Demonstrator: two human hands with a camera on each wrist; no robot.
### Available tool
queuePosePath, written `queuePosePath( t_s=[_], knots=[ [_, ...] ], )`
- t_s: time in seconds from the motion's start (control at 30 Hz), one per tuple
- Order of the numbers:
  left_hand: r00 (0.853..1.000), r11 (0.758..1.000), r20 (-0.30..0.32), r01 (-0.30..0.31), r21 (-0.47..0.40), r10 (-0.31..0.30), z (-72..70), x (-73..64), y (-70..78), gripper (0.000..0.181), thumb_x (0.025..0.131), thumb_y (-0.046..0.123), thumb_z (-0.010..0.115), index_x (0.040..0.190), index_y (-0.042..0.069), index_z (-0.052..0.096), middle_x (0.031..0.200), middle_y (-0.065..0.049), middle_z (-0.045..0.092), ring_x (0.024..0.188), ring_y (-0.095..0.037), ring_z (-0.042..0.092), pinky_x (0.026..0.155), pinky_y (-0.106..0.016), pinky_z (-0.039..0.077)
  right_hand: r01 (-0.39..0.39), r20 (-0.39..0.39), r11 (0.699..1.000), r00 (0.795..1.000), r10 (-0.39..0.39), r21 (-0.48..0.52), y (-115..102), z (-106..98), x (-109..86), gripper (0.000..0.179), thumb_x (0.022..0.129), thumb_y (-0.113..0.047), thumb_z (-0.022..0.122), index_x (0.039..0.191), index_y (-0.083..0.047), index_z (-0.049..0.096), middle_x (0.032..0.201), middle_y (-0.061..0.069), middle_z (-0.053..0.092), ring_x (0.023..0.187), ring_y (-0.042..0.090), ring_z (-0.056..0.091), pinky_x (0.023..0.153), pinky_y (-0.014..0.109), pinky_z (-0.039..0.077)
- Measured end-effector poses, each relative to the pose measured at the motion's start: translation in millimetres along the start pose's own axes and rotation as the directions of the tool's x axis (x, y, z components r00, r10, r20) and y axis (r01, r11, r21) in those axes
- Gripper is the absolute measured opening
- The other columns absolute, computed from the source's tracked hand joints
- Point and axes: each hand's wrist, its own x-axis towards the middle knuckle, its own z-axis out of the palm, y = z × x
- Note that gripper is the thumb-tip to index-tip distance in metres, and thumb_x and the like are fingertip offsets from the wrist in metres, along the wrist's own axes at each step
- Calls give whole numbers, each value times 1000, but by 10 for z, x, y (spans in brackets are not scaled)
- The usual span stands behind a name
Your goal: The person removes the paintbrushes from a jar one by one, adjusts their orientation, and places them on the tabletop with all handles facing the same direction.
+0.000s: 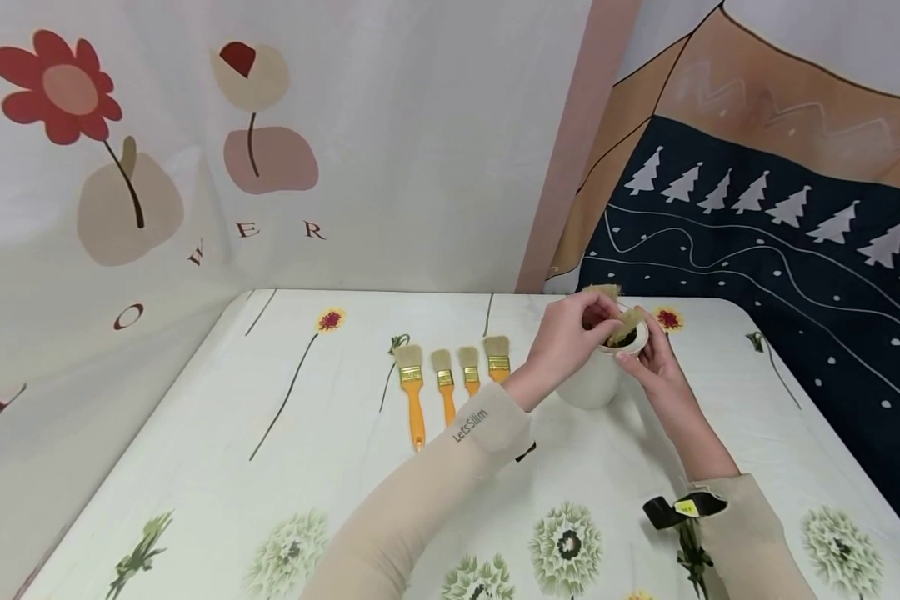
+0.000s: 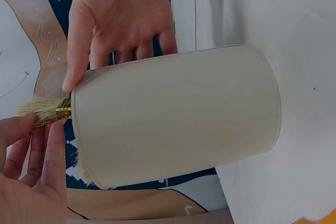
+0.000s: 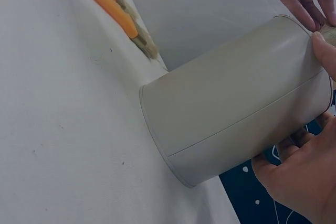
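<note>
My left hand [image 1: 570,337] pinches the bristles of a paintbrush [image 2: 47,111] at the mouth of a cream cylindrical holder [image 1: 591,383]. The brush's gold ferrule shows at the rim in the left wrist view, while its handle is hidden inside. My right hand [image 1: 656,358] grips the holder near its rim, thumb on one side and fingers on the other. Behind the left hand, bristles of another brush [image 1: 603,291] stick up from the holder. Seen from the right wrist, the holder's smooth side [image 3: 231,103] has a straight seam.
Several paintbrushes with orange handles [image 1: 414,412] and pale bristles lie in a row left of the holder, partly behind the left forearm. A white flower-printed cloth [image 1: 195,467] covers the table. Printed curtains [image 1: 420,150] hang behind it.
</note>
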Motion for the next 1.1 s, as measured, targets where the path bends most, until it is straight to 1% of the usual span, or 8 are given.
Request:
queuePosePath(
  t_s=[0.1, 0.23, 0.33, 0.43, 0.6, 0.77, 0.93, 1.1],
  knots=[
    [1000, 1000, -20, -19, -20, 19, -34, -2, 4, 10, 93, 15, 70, 102, 10, 68, 101, -4, 73, 84, -4, 63, 74, -4, 49, -2, 0, 1000, 1000, 2, 5, -2, 1, -7, 80, 103, -27, 55, 160, -34, 0, 170, 1, -5, 157, 22, -3, 128, 32, 10],
    [998, 998, -55, -35, -44, 32, -78, -6, 9, 10, 93, 16, 70, 101, 10, 68, 100, -4, 73, 88, -7, 66, 76, -5, 50, -4, -5, 1000, 1000, 4, -2, 2, 4, -4, 77, 103, -28, 56, 159, -38, 4, 170, -2, -4, 157, 22, -2, 128, 34, 10],
    [995, 996, -92, -50, -69, 44, -118, -4, 16, 10, 94, 17, 70, 100, 10, 68, 100, -4, 73, 90, -9, 67, 78, -6, 51, -9, -9, 1000, 1000, 9, -15, 4, 5, 3, 76, 102, -30, 56, 159, -40, 6, 170, -3, -3, 157, 23, -2, 128, 38, 9],
    [990, 992, -132, -66, -110, 51, -179, 5, 36, 10, 94, 17, 70, 100, 9, 68, 100, -5, 72, 92, -12, 69, 81, -9, 53, -19, -11, 1000, 1000, 19, -24, -7, 4, 3, 77, 102, -31, 56, 159, -39, 4, 170, -3, -4, 157, 25, -3, 127, 44, 7],
    [984, 982, -171, -86, -169, 57, -338, 9, 104, 13, 94, 16, 69, 103, 7, 68, 103, -7, 72, 97, -16, 70, 85, -13, 55, -22, -14, 999, 1000, 22, -26, -20, 6, 3, 79, 102, -31, 56, 160, -36, 2, 170, -2, -4, 157, 25, -2, 127, 47, 6],
    [983, 966, -178, -92, -242, 49, -513, -11, 150, 13, 95, 12, 68, 105, 5, 66, 106, -10, 71, 98, -18, 70, 84, -16, 57, -21, -15, 999, 1000, 20, -27, -27, 1, -1, 77, 103, -30, 55, 159, -40, 3, 170, -3, -5, 157, 24, -3, 127, 47, 6],
    [979, 953, -196, -112, -283, 57, -693, -44, 172, 14, 95, 12, 68, 106, 4, 65, 107, -12, 68, 99, -19, 69, 86, -18, 58, -29, -22, 999, 999, 28, -38, -30, 3, -1, 77, 102, -31, 56, 158, -43, 4, 170, -4, -5, 157, 24, -3, 126, 49, 6],
    [969, 938, -234, -150, -311, 77, -912, -103, 204, 14, 95, 11, 68, 105, 3, 64, 106, -13, 66, 99, -20, 69, 88, -24, 59, -31, -30, 999, 999, 30, -38, -28, 10, 3, 78, 102, -32, 57, 158, -42, 4, 170, -3, -5, 157, 24, -3, 126, 49, 6]
  ],
)
